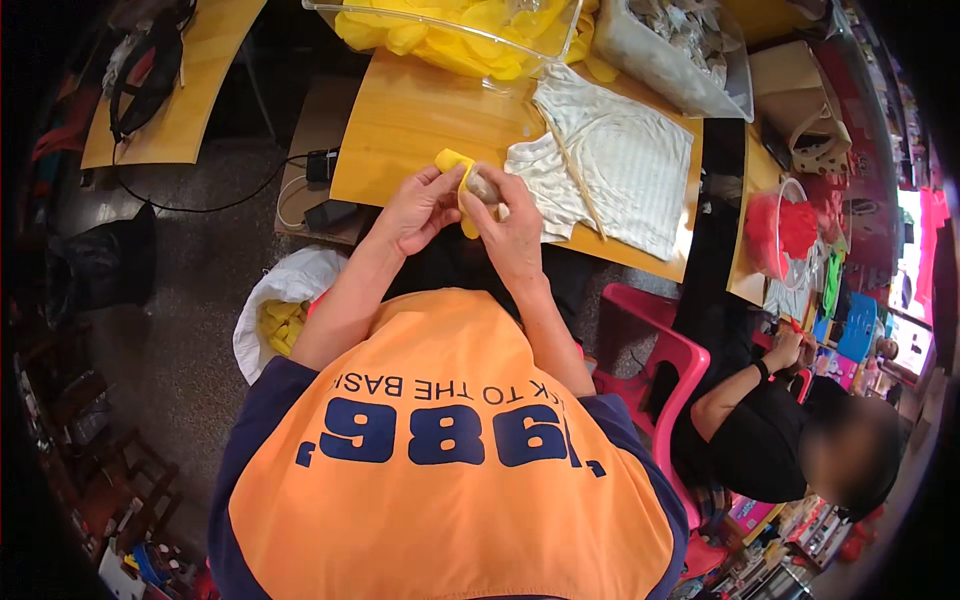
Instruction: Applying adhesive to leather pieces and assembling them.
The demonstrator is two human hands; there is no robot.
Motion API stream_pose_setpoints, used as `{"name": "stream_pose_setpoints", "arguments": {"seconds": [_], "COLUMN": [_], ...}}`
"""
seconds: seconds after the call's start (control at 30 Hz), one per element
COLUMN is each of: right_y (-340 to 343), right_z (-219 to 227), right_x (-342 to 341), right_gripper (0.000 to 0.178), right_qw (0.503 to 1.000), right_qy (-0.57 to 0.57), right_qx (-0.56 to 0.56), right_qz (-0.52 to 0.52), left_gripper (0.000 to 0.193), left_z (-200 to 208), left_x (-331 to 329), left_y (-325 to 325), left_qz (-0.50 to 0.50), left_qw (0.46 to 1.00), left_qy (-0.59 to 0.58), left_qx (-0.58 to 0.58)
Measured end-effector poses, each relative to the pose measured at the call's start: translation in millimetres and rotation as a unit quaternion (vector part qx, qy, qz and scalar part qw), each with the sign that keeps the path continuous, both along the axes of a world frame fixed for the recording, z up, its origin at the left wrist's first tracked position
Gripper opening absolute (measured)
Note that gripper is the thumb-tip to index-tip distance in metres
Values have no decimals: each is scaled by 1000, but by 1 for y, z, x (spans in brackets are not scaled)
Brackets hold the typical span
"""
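Observation:
Above the near edge of the wooden table, both hands are closed on a soft, bent yellow piece whose kind I cannot make out. My left hand pinches it from the left between thumb and fingers. From the right, my right hand grips its other side. A pale, whitish bit shows under the right fingers; its kind is unclear. Right of the hands, a crumpled white cloth is spread on the table. Across the cloth lies a thin tan stick.
A clear tub of yellow pieces and a grey bin of clear plastic bits stand at the back. A white sack holding yellow pieces is at my left. A pink chair and a seated person in black are at right.

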State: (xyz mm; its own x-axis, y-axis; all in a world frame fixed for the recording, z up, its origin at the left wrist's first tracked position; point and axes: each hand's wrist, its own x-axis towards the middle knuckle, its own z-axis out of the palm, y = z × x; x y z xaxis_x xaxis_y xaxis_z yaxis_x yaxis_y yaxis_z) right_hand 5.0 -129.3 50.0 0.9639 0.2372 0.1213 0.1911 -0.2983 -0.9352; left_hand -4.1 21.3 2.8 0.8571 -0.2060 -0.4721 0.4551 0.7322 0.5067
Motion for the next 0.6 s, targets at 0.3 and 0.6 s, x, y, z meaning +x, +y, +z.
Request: {"name": "stream_pose_setpoints", "arguments": {"seconds": [0.3,0.6], "right_y": [1,-9], "right_z": [3,-14], "right_x": [0,4], "right_gripper": [25,15], "right_qw": [1000,968], "right_qy": [20,187], "right_qx": [19,169], "right_qz": [-1,-22], "left_gripper": [20,24], "left_z": [12,13], "left_x": [-2,-6], "left_y": [8,-1], "left_qz": [14,-26], "left_qw": [998,989], "left_qy": [-59,-75], "left_qx": [19,125]}}
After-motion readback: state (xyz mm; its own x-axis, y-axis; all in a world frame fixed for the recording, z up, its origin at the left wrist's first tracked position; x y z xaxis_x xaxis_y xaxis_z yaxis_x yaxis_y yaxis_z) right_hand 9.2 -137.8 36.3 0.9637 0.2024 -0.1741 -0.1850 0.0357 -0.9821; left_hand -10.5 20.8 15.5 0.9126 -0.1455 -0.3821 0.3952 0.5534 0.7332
